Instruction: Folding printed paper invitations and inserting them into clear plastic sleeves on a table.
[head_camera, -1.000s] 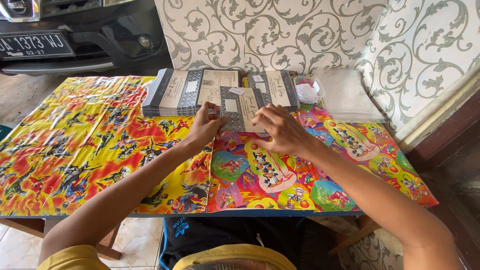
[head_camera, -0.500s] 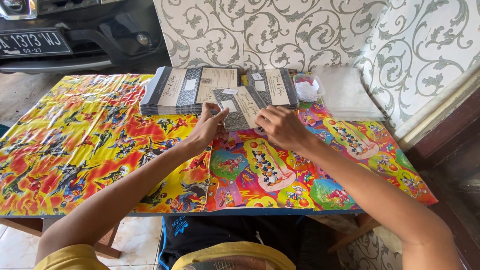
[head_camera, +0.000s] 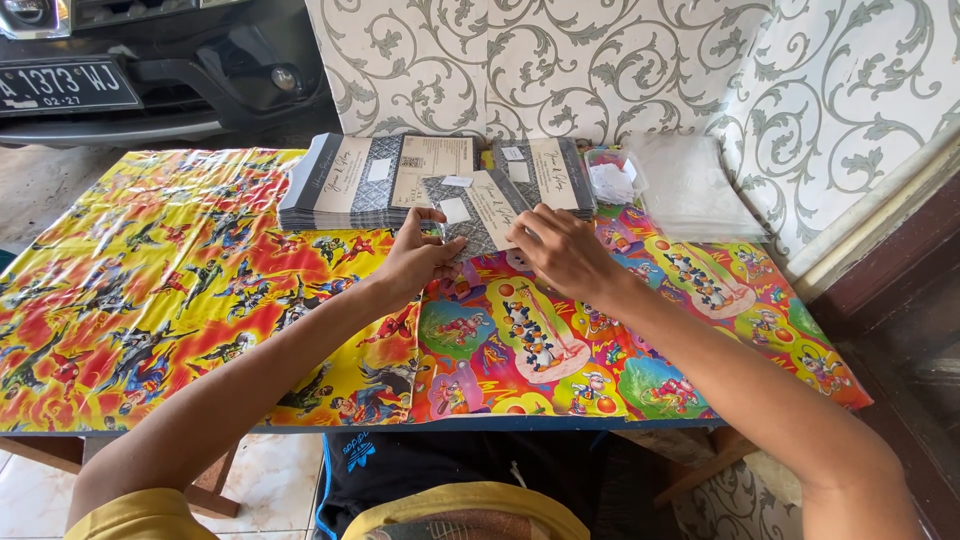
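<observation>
Here, left hand (head_camera: 415, 262) and right hand (head_camera: 562, 250), each grip pinching grey card (head_camera: 470, 212), card stacks (head_camera: 375, 180) just behind

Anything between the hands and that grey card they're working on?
Nothing visible. Both hands already touch the grey card: the left hand grips its near left corner, and the right hand lies on its right end. The card stacks sit behind it, not in between.

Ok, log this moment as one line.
left hand: holds grey patterned card | right hand: on same card | behind: two grey card stacks | surface: colourful cartoon-print table cover
</observation>
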